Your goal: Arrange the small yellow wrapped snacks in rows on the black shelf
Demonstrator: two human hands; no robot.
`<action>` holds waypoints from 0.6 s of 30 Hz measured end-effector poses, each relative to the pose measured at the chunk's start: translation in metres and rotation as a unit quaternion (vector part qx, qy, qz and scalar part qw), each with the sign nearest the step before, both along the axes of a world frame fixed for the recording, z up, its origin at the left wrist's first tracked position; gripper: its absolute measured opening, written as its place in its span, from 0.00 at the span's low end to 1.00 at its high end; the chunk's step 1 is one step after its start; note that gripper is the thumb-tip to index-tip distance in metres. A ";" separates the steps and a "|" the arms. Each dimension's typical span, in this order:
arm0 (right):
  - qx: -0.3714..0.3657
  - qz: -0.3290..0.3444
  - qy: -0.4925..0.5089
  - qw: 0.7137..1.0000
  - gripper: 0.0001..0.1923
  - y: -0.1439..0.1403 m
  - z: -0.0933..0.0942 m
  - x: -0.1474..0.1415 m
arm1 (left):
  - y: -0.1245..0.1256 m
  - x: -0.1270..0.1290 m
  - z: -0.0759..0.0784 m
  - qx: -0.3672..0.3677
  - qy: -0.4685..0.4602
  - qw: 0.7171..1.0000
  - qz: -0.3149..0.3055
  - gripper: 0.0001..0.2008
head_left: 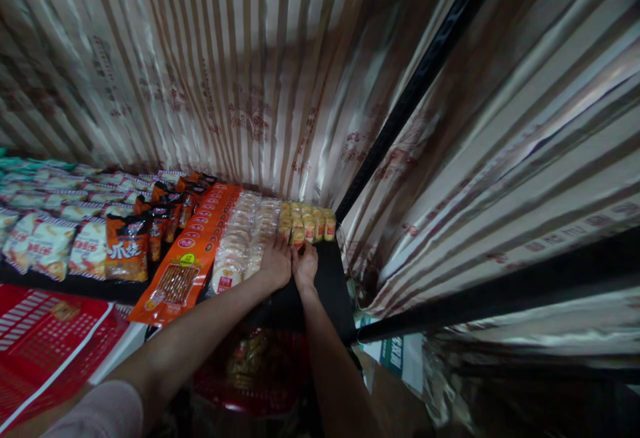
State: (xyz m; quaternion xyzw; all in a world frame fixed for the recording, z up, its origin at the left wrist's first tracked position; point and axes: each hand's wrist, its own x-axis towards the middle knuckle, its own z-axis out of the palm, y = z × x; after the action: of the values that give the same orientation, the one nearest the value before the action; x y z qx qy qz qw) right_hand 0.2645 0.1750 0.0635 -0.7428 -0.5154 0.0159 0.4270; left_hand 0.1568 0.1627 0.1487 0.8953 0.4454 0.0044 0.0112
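Little yellow packets point(309, 228) sit in rows on the black shelf point(329, 285), left hand point(276, 267) and right hand point(305, 267) at the front edge; can't tell if either's pinching one.

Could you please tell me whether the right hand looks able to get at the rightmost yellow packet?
Probably yes: the right hand is close by, with only black shelf surface visible between it and the rightmost yellow packet. The left hand is on the other side.

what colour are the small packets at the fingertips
The small packets are yellow with some red, best seen in the head view.
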 end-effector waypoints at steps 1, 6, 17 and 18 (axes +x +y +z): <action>-0.001 0.004 0.003 1.000 0.23 0.002 0.001 0.000 | 0.001 0.000 -0.001 -0.001 0.003 1.000 0.002 0.24; 0.004 0.013 0.027 1.000 0.23 0.006 0.002 -0.003 | 0.003 0.001 -0.004 0.011 -0.006 1.000 0.004 0.22; 0.033 0.024 0.051 0.998 0.14 -0.001 -0.002 -0.005 | 0.002 0.003 -0.003 -0.004 -0.031 0.999 0.009 0.20; 0.033 0.028 0.043 0.998 0.14 0.000 -0.003 -0.005 | 0.003 0.003 -0.003 -0.006 -0.036 0.999 0.006 0.20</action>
State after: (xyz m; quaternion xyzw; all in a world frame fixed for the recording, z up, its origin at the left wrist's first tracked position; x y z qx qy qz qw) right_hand 0.2597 0.1745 0.0606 -0.7124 -0.5173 0.0425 0.4724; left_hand 0.1601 0.1652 0.1454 0.8917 0.4502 0.0340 0.0325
